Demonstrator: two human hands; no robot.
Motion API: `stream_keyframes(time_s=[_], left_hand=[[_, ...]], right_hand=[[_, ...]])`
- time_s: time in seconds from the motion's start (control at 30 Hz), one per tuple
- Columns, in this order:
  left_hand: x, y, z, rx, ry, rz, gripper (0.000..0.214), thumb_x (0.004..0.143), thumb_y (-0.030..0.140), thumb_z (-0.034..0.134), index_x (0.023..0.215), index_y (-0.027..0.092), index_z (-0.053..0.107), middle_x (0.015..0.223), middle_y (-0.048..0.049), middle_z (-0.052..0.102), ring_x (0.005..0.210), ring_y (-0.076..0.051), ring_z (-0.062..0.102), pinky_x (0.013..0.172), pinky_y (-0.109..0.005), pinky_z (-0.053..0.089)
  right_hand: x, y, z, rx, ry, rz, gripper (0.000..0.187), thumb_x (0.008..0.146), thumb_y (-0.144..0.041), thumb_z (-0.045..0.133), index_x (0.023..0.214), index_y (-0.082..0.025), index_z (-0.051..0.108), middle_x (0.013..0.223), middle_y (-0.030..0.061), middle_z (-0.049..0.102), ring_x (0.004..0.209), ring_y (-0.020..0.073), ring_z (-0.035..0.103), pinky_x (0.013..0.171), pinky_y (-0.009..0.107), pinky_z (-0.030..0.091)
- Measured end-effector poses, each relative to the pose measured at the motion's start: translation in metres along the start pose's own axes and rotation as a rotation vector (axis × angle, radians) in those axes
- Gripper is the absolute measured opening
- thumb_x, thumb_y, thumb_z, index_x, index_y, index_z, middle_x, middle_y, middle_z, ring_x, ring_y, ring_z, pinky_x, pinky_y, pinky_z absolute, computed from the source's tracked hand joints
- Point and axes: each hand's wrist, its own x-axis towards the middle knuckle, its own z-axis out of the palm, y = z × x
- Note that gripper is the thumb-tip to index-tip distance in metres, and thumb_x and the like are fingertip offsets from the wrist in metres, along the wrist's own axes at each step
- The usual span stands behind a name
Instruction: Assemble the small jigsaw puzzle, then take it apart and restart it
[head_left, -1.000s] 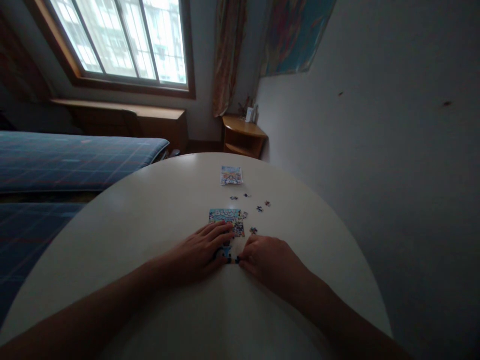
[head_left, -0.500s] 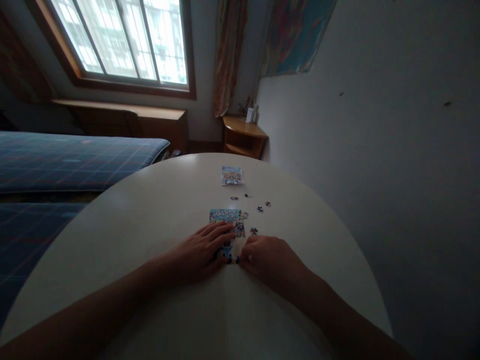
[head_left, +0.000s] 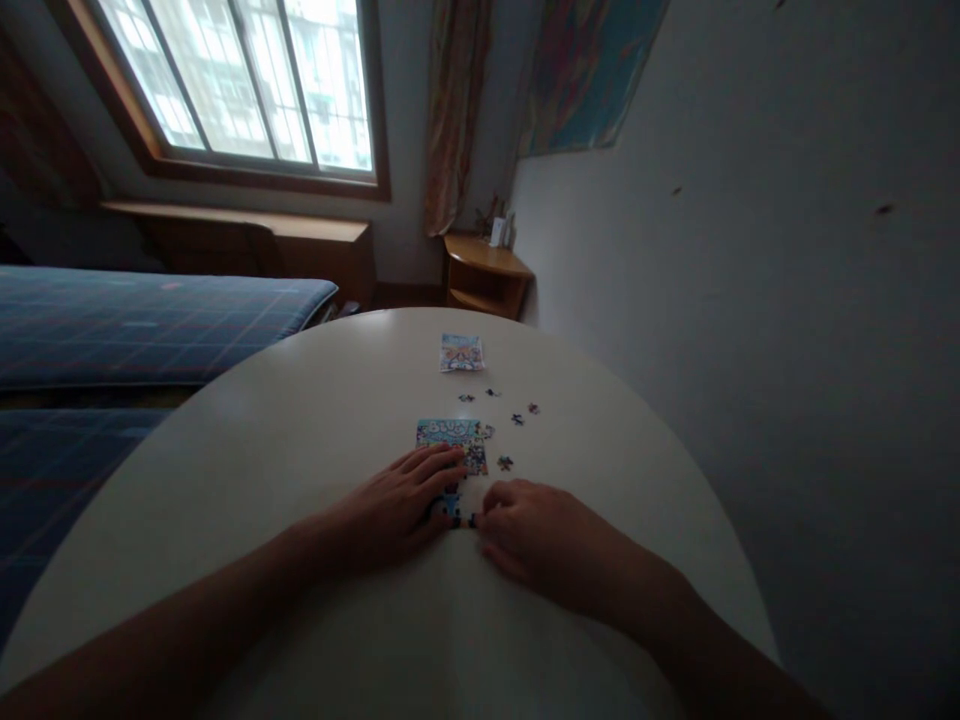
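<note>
A partly joined jigsaw puzzle lies on the white table, with a light blue top carrying white lettering. My left hand rests flat across its middle and left side, fingers stretched out, hiding much of the picture. At the lower right corner, my right hand has its thumb and forefinger pinched on a small dark puzzle piece at the bottom edge. The fingers cover most of that piece. A bare gap shows between the pinch and the upper joined part. Just beyond the right hand lies a loose puzzle piece.
Several loose pieces, one of them a dark puzzle piece, lie past the puzzle. Farther back is a small printed picture sheet. The round table stands beside a wall, with a blue plaid mattress at the left.
My right hand has rolled slightly and its lower fingers have loosened, while thumb and forefinger stay at the puzzle's lower right corner. My left hand keeps its place.
</note>
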Motion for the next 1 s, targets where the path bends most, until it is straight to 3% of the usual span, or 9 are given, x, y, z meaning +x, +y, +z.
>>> stream_keyframes(time_s=[0.3, 0.53, 0.7, 0.8, 1.0], left_hand=[[0.000, -0.002, 0.001, 0.007, -0.019, -0.006, 0.049, 0.098, 0.032, 0.049, 0.146, 0.021, 0.041, 0.157, -0.0084, 0.037, 0.147, -0.027, 0.029, 0.120, -0.048, 0.031], [-0.001, -0.001, -0.002, -0.010, -0.032, -0.017, 0.050, 0.100, 0.036, 0.048, 0.148, 0.023, 0.039, 0.157, -0.0079, 0.037, 0.147, -0.027, 0.030, 0.119, -0.049, 0.032], [-0.002, -0.001, -0.002, -0.022, -0.033, -0.030, 0.049, 0.102, 0.038, 0.044, 0.148, 0.024, 0.039, 0.158, -0.0065, 0.035, 0.148, -0.026, 0.027, 0.120, -0.047, 0.029], [-0.003, 0.000, -0.004, -0.017, -0.047, -0.034, 0.050, 0.102, 0.040, 0.043, 0.149, 0.025, 0.037, 0.159, -0.0061, 0.034, 0.148, -0.027, 0.026, 0.120, -0.048, 0.029], [-0.004, 0.000, -0.005, -0.022, -0.058, -0.035, 0.051, 0.102, 0.037, 0.045, 0.150, 0.025, 0.035, 0.160, -0.0065, 0.031, 0.149, -0.028, 0.024, 0.120, -0.050, 0.029]], right_hand=[[0.011, 0.027, 0.000, 0.170, 0.061, -0.121, 0.017, 0.084, -0.010, 0.060, 0.079, -0.018, 0.074, 0.092, 0.0031, 0.071, 0.077, 0.0115, 0.063, 0.072, 0.022, 0.046], [0.015, 0.044, 0.001, 0.397, 0.036, -0.146, 0.016, 0.085, -0.015, 0.067, 0.094, -0.020, 0.078, 0.093, 0.0018, 0.072, 0.074, 0.0096, 0.063, 0.076, 0.021, 0.047], [0.015, 0.059, 0.000, 0.472, 0.008, -0.151, 0.013, 0.086, -0.023, 0.068, 0.094, -0.019, 0.078, 0.090, 0.0024, 0.072, 0.074, 0.0109, 0.063, 0.073, 0.022, 0.048], [0.016, 0.078, -0.003, 0.459, 0.112, -0.012, 0.016, 0.087, -0.028, 0.066, 0.094, -0.019, 0.077, 0.085, 0.0025, 0.073, 0.073, 0.0124, 0.063, 0.069, 0.023, 0.047], [0.019, 0.129, 0.002, 0.300, 0.511, 0.381, 0.019, 0.089, -0.026, 0.060, 0.096, -0.016, 0.074, 0.087, 0.0062, 0.074, 0.073, 0.0152, 0.063, 0.068, 0.027, 0.044]])
